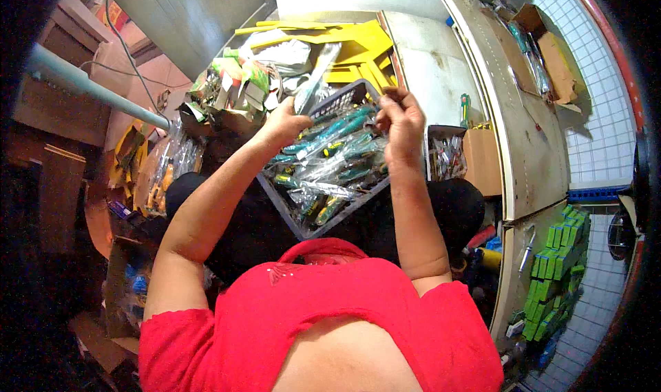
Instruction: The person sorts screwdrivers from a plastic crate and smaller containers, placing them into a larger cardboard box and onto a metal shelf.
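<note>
A dark plastic basket (279, 202) rests on my lap, full of green-and-yellow-handled tools (333, 147) in clear plastic sleeves. My left hand (289, 121) is over the basket's far left side, thumb and fingers closed on a clear plastic sleeve (319, 74) that points up and away. At the basket's far right corner is my right hand (400, 118), its fingers curled with the fingertips near the rim; whether it holds anything cannot be told.
Beyond the basket lie yellow sheets (361, 41) and crumpled packaging (242, 79). To the right stand a small box of wrapped pieces (446, 152), a cardboard box (483, 157) and stacked green boxes (555, 268). A pale pipe (103, 92) crosses the left side.
</note>
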Demonstrator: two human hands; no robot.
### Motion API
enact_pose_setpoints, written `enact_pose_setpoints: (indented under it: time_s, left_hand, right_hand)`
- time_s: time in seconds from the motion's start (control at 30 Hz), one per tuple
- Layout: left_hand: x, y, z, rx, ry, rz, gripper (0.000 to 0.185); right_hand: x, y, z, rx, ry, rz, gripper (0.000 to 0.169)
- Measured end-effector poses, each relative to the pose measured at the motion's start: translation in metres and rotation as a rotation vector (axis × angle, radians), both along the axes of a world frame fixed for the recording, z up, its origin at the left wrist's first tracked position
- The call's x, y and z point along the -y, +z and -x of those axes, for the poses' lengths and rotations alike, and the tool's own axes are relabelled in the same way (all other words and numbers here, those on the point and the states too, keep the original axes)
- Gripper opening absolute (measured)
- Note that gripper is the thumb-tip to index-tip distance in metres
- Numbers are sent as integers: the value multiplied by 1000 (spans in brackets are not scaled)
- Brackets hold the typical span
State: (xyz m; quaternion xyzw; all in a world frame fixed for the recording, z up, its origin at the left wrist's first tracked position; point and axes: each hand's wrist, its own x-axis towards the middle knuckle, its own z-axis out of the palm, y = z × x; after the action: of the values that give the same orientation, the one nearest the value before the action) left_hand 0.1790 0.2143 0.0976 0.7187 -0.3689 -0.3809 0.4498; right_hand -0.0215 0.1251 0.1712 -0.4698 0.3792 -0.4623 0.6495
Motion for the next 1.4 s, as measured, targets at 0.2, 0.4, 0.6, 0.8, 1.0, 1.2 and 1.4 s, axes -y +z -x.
enact_pose_setpoints:
  time_s: [0.2,0.4,0.6,0.8,1.0,1.2,1.4]
  left_hand:
    - [-3,-44,0,345,-428,-495,51]
    - [-9,-89,-26,614,-452,-349,63]
    - [-22,-112,-23,700,-611,-673,76]
    - [-19,-87,-6,1120,-637,-849,55]
    - [18,-49,14,1321,-698,-780,17]
    - [45,43,61,946,-551,-158,39]
    - [32,53,56,969,-848,-317,40]
  right_hand:
    - [-13,85,52,-168,109,345,14]
    - [9,112,109,-440,211,379,12]
    - [63,123,111,-679,139,498,14]
    - [96,123,94,-820,85,678,20]
    - [212,140,104,-1520,89,733,23]
    - [314,128,236,-1724,-552,569,32]
    - [370,98,258,-1553,-507,591,60]
